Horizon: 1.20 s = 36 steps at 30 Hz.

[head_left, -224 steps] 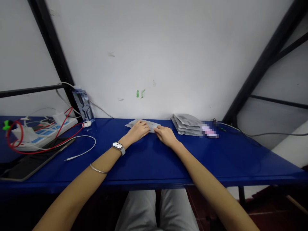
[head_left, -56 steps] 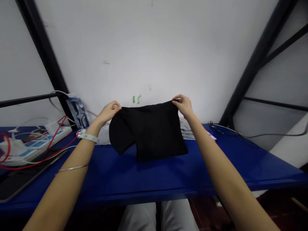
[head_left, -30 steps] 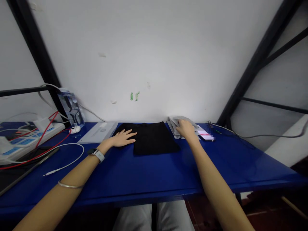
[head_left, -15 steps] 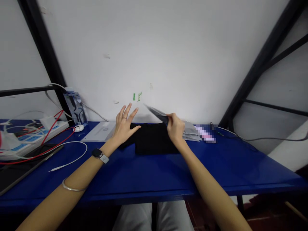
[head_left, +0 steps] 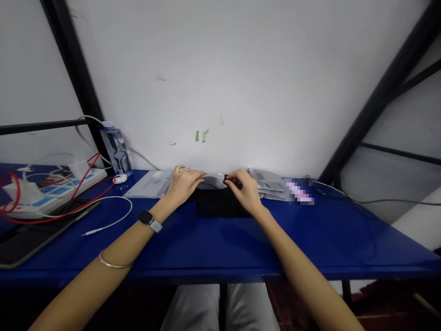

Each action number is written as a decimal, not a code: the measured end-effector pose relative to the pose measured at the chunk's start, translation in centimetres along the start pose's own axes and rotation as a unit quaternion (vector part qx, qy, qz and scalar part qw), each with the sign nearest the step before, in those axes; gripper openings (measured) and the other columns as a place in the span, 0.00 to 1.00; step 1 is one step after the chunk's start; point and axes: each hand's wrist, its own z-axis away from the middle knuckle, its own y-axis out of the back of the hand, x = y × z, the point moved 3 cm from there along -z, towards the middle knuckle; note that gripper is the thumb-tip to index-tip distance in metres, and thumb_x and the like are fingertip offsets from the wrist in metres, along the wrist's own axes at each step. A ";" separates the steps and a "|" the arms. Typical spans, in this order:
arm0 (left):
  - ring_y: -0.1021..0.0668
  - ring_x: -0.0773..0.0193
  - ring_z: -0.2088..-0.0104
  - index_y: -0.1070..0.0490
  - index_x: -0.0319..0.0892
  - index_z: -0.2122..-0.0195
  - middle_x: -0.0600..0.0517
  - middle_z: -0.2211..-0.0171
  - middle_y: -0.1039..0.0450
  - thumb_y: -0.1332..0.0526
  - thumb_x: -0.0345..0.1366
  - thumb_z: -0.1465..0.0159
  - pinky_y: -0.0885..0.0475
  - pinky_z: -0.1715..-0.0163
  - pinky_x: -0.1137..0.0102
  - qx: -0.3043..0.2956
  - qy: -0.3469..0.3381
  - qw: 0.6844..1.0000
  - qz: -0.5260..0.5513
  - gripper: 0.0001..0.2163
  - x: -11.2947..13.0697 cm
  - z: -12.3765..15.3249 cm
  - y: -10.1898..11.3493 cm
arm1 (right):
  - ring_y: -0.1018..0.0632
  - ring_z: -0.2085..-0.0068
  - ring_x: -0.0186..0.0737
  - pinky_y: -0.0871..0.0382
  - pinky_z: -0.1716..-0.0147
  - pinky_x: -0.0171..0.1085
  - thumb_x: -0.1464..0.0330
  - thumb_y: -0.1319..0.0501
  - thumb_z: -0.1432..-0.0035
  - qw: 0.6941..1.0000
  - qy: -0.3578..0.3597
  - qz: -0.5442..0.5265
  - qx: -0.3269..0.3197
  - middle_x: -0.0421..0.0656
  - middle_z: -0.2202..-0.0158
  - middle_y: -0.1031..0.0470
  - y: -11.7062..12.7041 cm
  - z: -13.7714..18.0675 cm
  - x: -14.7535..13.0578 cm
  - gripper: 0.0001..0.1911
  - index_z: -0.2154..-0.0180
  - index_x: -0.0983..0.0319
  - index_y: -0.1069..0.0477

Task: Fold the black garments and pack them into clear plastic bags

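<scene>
A black garment (head_left: 222, 204) lies spread on the blue desk in front of me, its far part covered by a greyish see-through plastic bag (head_left: 212, 181). My left hand (head_left: 182, 185), wearing a ring, is at the bag's left end, thumb and forefinger closed on its edge. To the right, my right hand (head_left: 244, 187) pinches a dark bit of the black garment beside the bag. The fingers partly hide where cloth and plastic meet.
Stacked grey plastic bags (head_left: 270, 184) lie right of my right hand, near a pixelated pink-white item (head_left: 300, 191). At left are a printed clear bag (head_left: 148, 185), water bottle (head_left: 116, 149), white earphone case (head_left: 120, 179), power strip (head_left: 51, 193), cables and dark tablet (head_left: 44, 234).
My right hand has lowered the thin grey sheet it held up, which now rests over the garment's far part. My left hand has come down from its raised, spread pose and closed its fingers.
</scene>
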 end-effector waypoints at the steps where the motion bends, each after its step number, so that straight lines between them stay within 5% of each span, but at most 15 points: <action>1: 0.21 0.58 0.59 0.27 0.46 0.54 0.48 0.59 0.20 0.43 0.36 0.33 0.41 0.48 0.54 -0.003 0.000 1.000 0.002 0.09 0.0 0.0 0.0 | 0.27 0.65 0.39 0.33 0.64 0.37 0.66 0.42 0.38 1.000 -0.008 -0.003 -0.005 0.43 0.68 0.26 0.1 0.1 0.0 0.05 0.65 0.60 0.30; 9: 0.26 0.57 0.49 0.31 0.48 0.47 0.49 0.49 0.25 0.42 0.37 0.34 0.44 0.46 0.54 -0.002 -0.045 0.996 0.074 0.14 2.8 0.3 0.2 | 0.28 0.71 0.36 0.36 0.69 0.35 0.66 0.42 0.37 0.999 -0.018 -0.021 -0.035 0.41 0.71 0.26 -1.2 1.0 -1.1 0.08 0.68 0.60 0.30; 14: 0.25 0.61 0.53 0.26 0.45 0.58 0.51 0.57 0.22 0.48 0.35 0.31 0.45 0.45 0.57 0.004 -0.119 0.986 0.113 0.10 4.1 0.6 0.4 | 0.27 0.70 0.36 0.37 0.70 0.34 0.64 0.41 0.38 0.998 0.009 -0.018 -0.067 0.41 0.72 0.26 -1.1 1.5 -1.7 0.09 0.69 0.61 0.30; 21: 0.24 0.61 0.56 0.27 0.44 0.61 0.50 0.62 0.22 0.50 0.36 0.30 0.40 0.50 0.60 -0.024 -0.156 0.984 0.078 0.12 4.3 0.7 0.8 | 0.26 0.66 0.37 0.35 0.65 0.34 0.68 0.48 0.34 0.991 0.043 0.026 -0.125 0.43 0.68 0.25 -0.9 2.0 -2.1 0.09 0.65 0.60 0.30; 25: 0.25 0.59 0.55 0.27 0.45 0.62 0.50 0.63 0.21 0.50 0.33 0.31 0.40 0.51 0.59 -0.015 -0.140 0.990 0.021 0.12 1.8 0.7 1.4 | 0.26 0.64 0.39 0.36 0.65 0.35 0.67 0.51 0.33 0.987 0.041 0.121 -0.095 0.45 0.66 0.26 -0.2 1.9 -1.1 0.12 0.64 0.61 0.31; 31: 0.26 0.55 0.56 0.27 0.46 0.63 0.49 0.63 0.21 0.46 0.39 0.33 0.41 0.52 0.57 0.013 -0.016 0.999 -0.046 0.09 -5.2 1.3 3.0 | 0.27 0.66 0.39 0.40 0.70 0.35 0.67 0.51 0.33 0.979 -0.013 0.195 -0.055 0.44 0.67 0.27 1.1 1.4 0.8 0.11 0.64 0.60 0.32; 36: 0.26 0.53 0.56 0.27 0.45 0.62 0.48 0.62 0.21 0.47 0.40 0.32 0.41 0.53 0.57 0.020 0.020 0.999 -0.037 0.10 -6.3 1.5 3.3 | 0.26 0.65 0.40 0.38 0.69 0.36 0.67 0.50 0.33 0.984 -0.034 0.167 -0.052 0.44 0.66 0.27 1.1 1.4 1.0 0.09 0.63 0.60 0.32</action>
